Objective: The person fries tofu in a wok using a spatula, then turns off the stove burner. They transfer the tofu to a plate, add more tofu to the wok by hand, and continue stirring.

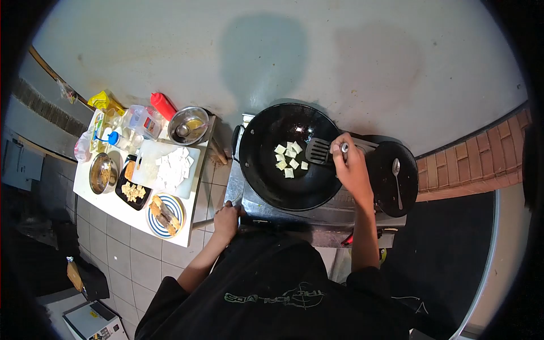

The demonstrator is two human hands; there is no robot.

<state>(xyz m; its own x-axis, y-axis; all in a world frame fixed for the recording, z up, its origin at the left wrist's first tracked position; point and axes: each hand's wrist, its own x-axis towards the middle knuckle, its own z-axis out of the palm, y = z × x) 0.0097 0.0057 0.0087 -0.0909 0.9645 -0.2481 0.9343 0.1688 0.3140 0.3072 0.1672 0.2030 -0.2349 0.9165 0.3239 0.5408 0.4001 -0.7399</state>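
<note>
My right hand [352,164] is closed round the handle of a slotted spatula [318,152]. The spatula's head hangs over the big black wok [266,190], just right of several pale square pieces of food [289,153] on its bottom. An oily sheen shows on the wok's far wall. My left hand [226,221] is closed at the front left corner of the metal stove [241,195]. Whatever its fingers hold there, if anything, is hidden.
On the right, a spoon [397,184] lies on a round black pan [382,192]. The white table [195,218] at left bears a cutting board [195,170] with white pieces, a striped plate [179,211], a black tray [141,201], metal bowls [202,116] and a red squeeze bottle [162,106].
</note>
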